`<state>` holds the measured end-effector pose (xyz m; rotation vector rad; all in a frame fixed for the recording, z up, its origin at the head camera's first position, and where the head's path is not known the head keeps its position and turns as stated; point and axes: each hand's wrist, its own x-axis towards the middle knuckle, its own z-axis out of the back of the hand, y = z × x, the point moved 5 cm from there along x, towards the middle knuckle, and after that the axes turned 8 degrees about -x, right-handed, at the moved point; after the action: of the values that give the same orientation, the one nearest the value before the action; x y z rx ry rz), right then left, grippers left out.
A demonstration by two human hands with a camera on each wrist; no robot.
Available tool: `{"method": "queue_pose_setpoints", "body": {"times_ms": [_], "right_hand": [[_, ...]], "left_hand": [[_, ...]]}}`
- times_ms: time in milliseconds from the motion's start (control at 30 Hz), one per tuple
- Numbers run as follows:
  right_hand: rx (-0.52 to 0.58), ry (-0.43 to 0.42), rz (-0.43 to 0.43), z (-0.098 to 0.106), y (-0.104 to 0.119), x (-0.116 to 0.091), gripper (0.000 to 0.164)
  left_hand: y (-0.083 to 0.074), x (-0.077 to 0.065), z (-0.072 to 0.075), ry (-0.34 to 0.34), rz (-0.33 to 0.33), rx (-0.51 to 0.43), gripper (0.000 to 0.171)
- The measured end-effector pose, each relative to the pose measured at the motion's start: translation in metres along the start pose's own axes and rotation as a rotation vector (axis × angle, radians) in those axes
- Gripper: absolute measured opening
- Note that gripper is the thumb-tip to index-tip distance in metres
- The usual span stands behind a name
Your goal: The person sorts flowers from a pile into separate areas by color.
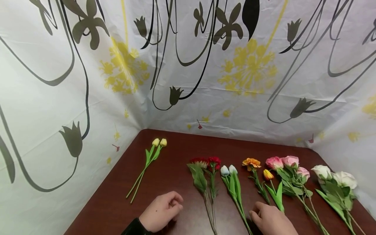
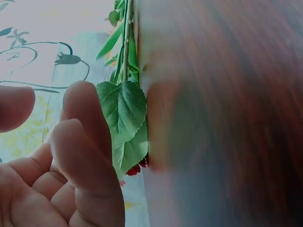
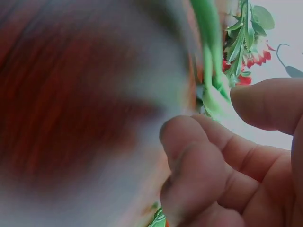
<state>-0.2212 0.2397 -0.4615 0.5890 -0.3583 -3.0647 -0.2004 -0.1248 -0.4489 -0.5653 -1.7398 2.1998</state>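
My left hand point(image 1: 162, 211) rests low over the table with fingers loosely curled and nothing in them. Left of it lie two pale yellow tulips point(image 1: 155, 142), apart from the rest. To its right are red flowers point(image 1: 214, 162); their green leaves point(image 2: 124, 111) show beyond my fingertips in the left wrist view. My right hand point(image 1: 272, 219), also loosely bent and holding nothing, is just right of the stems of two pale blue tulips point(image 1: 232, 186). An orange-yellow tulip point(image 1: 268, 175) and an orange flower point(image 1: 251, 163) lie just beyond it. Thumb and fingers stand apart in the right wrist view.
Pink roses point(image 1: 290, 161) and white roses point(image 1: 345, 179) lie at the right side of the dark red-brown table point(image 1: 176, 147). A white curtain point(image 1: 194, 75) with printed flowers hangs behind the table and along its sides.
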Motion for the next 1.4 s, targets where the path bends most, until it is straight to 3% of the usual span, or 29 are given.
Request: {"method": "queue_pose_setpoints", "body": {"times_ms": [400,500,633,767,900,1100,1267,1400], "right_hand": [[0.047,-0.025,0.02,0.005,0.0,-0.011,0.023],[0.09,-0.067,0.015,0.008,-0.005,-0.015,0.021],[0.139,-0.15,-0.016,0.016,-0.014,-0.019,0.02],[0.167,-0.196,-0.034,0.02,-0.02,-0.021,0.021],[0.184,-0.203,-0.038,0.02,-0.023,-0.02,0.022],[0.19,-0.21,-0.032,0.017,-0.026,-0.017,0.02],[0.198,-0.208,-0.032,0.012,-0.029,-0.016,0.02],[0.212,-0.204,-0.039,0.009,-0.031,-0.016,0.018]], "left_hand": [[0.002,-0.003,0.01,-0.064,-0.019,0.066,0.023],[0.001,-0.005,0.019,-0.116,-0.029,0.141,0.024],[0.0,-0.009,0.042,-0.252,0.004,0.289,0.023],[0.003,-0.012,0.078,-0.405,0.113,0.418,0.021],[0.005,-0.013,0.116,-0.47,0.183,0.493,0.022],[0.011,-0.007,0.153,-0.481,0.182,0.614,0.019],[0.025,-0.001,0.162,-0.437,0.207,0.697,0.019],[0.031,0.001,0.164,-0.425,0.202,0.702,0.021]]}}
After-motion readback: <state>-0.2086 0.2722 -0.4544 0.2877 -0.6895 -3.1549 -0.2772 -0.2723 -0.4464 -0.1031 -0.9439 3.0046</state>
